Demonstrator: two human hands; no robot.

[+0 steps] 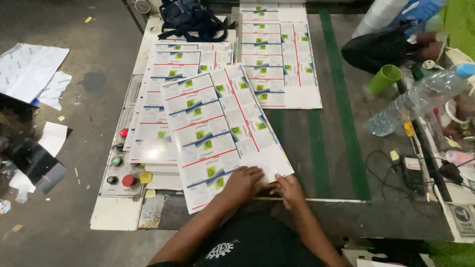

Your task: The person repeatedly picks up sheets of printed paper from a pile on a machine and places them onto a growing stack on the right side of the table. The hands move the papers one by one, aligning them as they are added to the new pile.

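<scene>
Two hands point(242, 183), one green cup point(383, 79), one plastic bottle point(420, 99), four round buttons point(128, 180)

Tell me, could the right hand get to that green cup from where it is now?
Probably yes. The right hand rests on the printed sheet's near corner, and only bare table lies between it and the green cup, though it's a long stretch.

White printed sheet point(222, 128), green-blue panels, red lines.
</scene>
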